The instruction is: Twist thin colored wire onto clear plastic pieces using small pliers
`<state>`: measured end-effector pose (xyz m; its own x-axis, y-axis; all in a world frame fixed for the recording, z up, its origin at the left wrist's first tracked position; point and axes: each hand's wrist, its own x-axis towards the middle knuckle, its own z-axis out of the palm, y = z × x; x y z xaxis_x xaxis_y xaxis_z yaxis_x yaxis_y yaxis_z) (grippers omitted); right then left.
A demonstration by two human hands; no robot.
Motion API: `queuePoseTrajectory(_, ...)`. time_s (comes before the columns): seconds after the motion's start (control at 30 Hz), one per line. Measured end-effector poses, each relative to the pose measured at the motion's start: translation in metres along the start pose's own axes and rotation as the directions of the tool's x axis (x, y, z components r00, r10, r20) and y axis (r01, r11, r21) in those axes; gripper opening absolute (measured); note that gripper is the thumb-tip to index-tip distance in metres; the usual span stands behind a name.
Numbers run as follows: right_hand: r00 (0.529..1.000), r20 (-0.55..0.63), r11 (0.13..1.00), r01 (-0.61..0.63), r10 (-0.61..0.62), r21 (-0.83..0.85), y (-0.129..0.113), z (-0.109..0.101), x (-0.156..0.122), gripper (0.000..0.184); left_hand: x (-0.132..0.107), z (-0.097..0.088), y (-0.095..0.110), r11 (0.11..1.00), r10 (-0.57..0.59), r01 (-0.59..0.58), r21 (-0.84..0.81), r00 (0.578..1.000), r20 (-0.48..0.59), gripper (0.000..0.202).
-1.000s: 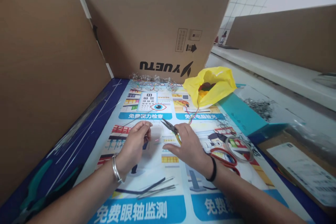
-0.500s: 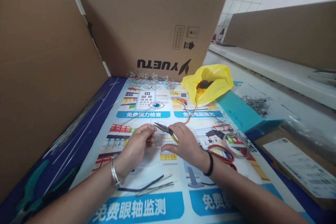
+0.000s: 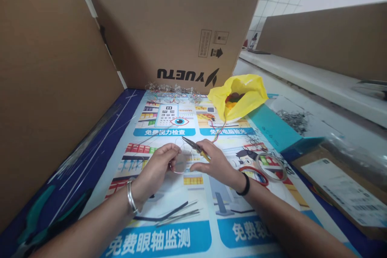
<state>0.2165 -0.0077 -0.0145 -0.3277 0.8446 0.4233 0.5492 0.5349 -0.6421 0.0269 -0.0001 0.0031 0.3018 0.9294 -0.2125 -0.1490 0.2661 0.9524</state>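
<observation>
Between thumb and fingers, my left hand pinches a thin wire ring that stands out to its right over the printed mat. My right hand is wrapped around needle-nose pliers with yellow handles. Their dark jaws point up and left, close to the top of the ring; I cannot tell whether they touch it. Short cut wires and a dark strip lie on the mat below my hands.
A yellow bag with coloured contents stands behind my right hand. Tangled wire pieces lie along the cardboard wall. Green-handled pliers and long wires are at left. Red and clear coils and a labelled box sit at right.
The plier tips have come away from my left fingertips, moving slightly right with my right hand. More of the wire ring shows beside my left hand.
</observation>
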Motion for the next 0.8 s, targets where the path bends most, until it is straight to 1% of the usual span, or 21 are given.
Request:
queuePoseTrajectory(0.1, 0.989, 0.069, 0.976, -0.140, 0.130, 0.168, -0.003, -0.003, 0.002, 0.048, 0.000, 0.000, 0.000, 1.000, -0.005, 0.005, -0.001, 0.999, 0.032, 0.015)
queuePoseTrajectory(0.17, 0.966, 0.131, 0.925, -0.250, 0.221, 0.286, -0.003, -0.004, 0.003, 0.040, -0.001, 0.000, -0.001, 1.000, -0.013, 0.013, 0.001, 0.999, 0.051, 0.015)
queuePoseTrajectory(0.23, 0.944, 0.188, 0.870, -0.323, 0.270, 0.372, -0.003, -0.003, 0.003, 0.032, -0.002, 0.001, -0.003, 1.000, -0.015, 0.014, 0.015, 0.998, 0.057, 0.015)
queuePoseTrajectory(0.3, 0.941, 0.206, 0.850, -0.331, 0.268, 0.409, -0.003, -0.003, 0.004, 0.023, -0.003, 0.002, -0.004, 0.999, -0.022, 0.019, 0.035, 0.997, 0.080, 0.015)
queuePoseTrajectory(0.37, 0.948, 0.194, 0.860, -0.312, 0.253, 0.404, -0.004, -0.003, 0.004, 0.016, -0.003, 0.003, -0.006, 0.998, -0.049, 0.042, 0.053, 0.991, 0.122, 0.015)
queuePoseTrajectory(0.43, 0.950, 0.183, 0.870, -0.305, 0.252, 0.388, -0.005, -0.004, 0.005, 0.012, -0.003, 0.003, -0.006, 0.994, -0.092, 0.082, 0.073, 0.984, 0.153, 0.014)
queuePoseTrajectory(0.5, 0.947, 0.180, 0.874, -0.315, 0.265, 0.371, -0.008, -0.005, 0.005, 0.009, -0.002, 0.002, -0.007, 0.990, -0.113, 0.097, 0.103, 0.979, 0.167, 0.014)
queuePoseTrajectory(0.63, 0.944, 0.190, 0.875, -0.323, 0.270, 0.360, -0.013, -0.006, 0.007, 0.007, 0.001, -0.001, -0.007, 0.985, -0.097, 0.067, 0.161, 0.977, 0.190, 0.016)
queuePoseTrajectory(0.8, 0.930, 0.261, 0.852, -0.347, 0.259, 0.392, -0.019, -0.006, 0.007, 0.008, 0.000, 0.000, -0.003, 0.964, -0.113, 0.066, 0.257, 0.979, 0.172, 0.032)
